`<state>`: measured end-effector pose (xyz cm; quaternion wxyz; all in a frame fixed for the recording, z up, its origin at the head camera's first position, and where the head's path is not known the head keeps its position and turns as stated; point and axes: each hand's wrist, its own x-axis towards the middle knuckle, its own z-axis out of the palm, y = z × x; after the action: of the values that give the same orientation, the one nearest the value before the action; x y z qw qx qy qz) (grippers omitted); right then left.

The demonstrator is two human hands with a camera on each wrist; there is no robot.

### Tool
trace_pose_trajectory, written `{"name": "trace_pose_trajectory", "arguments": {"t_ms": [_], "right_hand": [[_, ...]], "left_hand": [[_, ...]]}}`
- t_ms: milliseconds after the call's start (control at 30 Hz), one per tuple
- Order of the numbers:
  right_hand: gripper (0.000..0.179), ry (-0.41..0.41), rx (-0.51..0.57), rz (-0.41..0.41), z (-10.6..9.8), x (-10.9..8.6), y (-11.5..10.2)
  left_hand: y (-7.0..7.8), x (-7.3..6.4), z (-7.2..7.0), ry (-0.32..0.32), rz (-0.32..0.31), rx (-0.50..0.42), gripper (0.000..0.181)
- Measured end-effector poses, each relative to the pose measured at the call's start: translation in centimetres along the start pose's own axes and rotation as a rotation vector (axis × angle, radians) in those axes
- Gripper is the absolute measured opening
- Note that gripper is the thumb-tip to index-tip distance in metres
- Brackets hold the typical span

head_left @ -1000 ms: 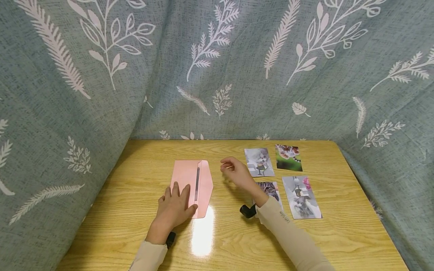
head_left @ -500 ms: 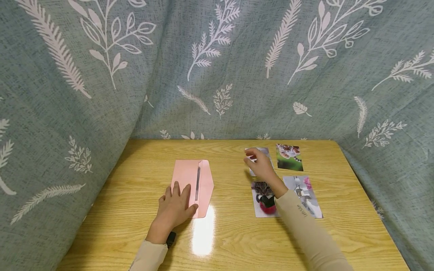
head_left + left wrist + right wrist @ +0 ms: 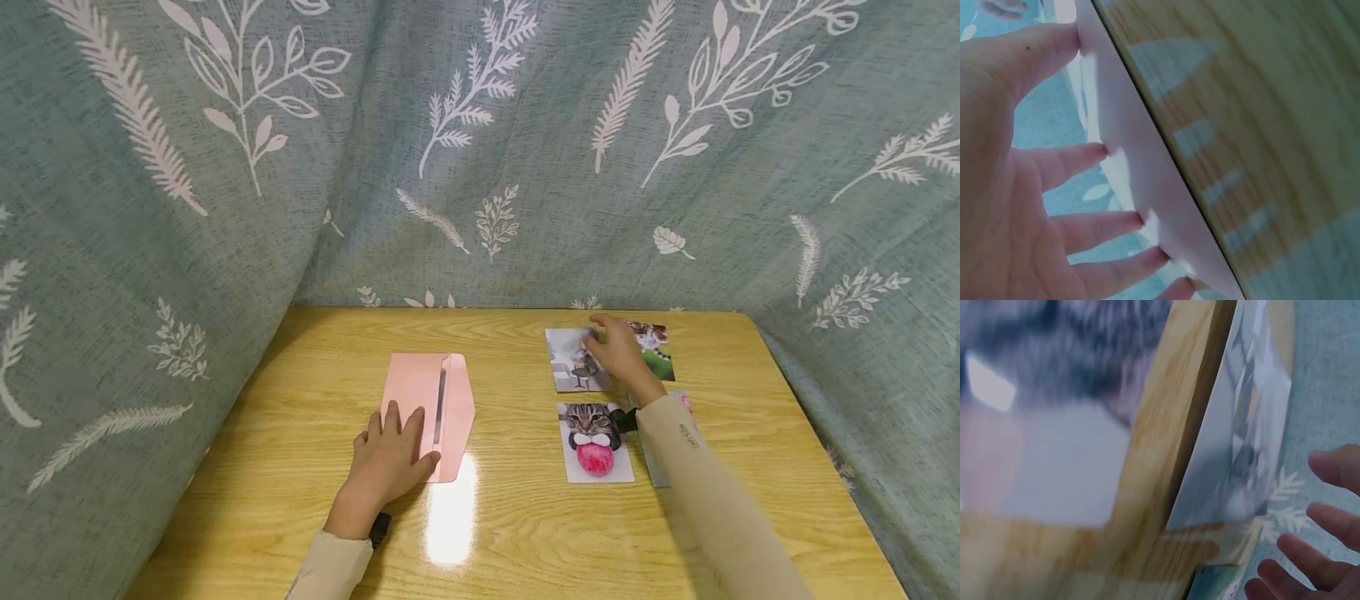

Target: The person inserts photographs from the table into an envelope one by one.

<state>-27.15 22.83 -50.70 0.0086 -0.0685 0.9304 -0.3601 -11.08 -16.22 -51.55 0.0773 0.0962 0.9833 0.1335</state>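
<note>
A pink envelope (image 3: 411,379) lies on the table with its flap opened out to the right and a dark strip showing at its mouth. My left hand (image 3: 386,458) rests on it with fingers spread, fingertips touching the paper in the left wrist view. Over at the photo cards, my right hand (image 3: 624,354) hovers between a grey photo (image 3: 564,357) and a tiger photo (image 3: 657,367), partly covering both. Its fingers are loosely bent and hold nothing; in the right wrist view they are apart from the cards.
Nearer to me lie a cat photo (image 3: 597,462) with a pink ball and a fourth photo (image 3: 657,467), mostly hidden by the right sleeve (image 3: 705,475). A patterned curtain (image 3: 480,150) surrounds the wooden table (image 3: 510,533) at the back and sides.
My right hand has moved right from beside the envelope, across the grey photo, to the tiger photo. My left hand has stayed on the envelope.
</note>
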Motion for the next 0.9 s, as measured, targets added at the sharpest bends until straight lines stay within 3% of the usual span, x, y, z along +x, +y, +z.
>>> {"name": "trace_pose_trajectory", "arguments": {"t_ms": [367, 633, 900], "right_hand": [[0.057, -0.073, -0.159, 0.059, -0.5, 1.7, 1.6], [0.058, -0.1, -0.173, 0.107, -0.4, 1.9, 1.7], [0.053, -0.099, -0.246, 0.083, 0.1, 1.8, 1.6]], "left_hand": [[0.1, 0.1, -0.1, -0.004, 0.003, -0.006, 0.077], [0.1, 0.1, -0.2, -0.013, -0.003, -0.005, 0.076], [0.1, 0.1, -0.2, -0.013, -0.003, 0.005, 0.077]]}}
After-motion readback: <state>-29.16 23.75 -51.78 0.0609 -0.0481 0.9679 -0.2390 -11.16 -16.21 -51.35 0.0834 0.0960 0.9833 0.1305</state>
